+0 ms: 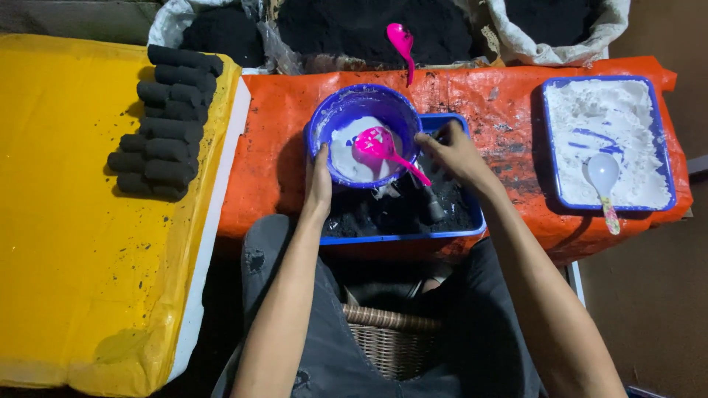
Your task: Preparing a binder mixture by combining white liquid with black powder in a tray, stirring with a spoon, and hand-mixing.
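Note:
A round blue bowl (332, 118) holding white paste is tilted over a blue rectangular tray (402, 237) of black powder. My left hand (319, 180) grips the bowl's near left rim. My right hand (451, 151) grips the bowl's right rim beside the tray's far edge. A pink ladle (380, 145) rests in the bowl, its handle sticking out toward the tray. A dark cylinder (430, 203) lies in the black powder below my right hand.
Several black cylindrical briquettes (166, 121) are stacked on a yellow sheet (74, 221) at left. A blue tray of white powder (608, 140) with a white spoon (603, 180) sits right. Sacks of black powder (346, 26) and a pink scoop (402, 43) stand behind the orange cover (509, 110).

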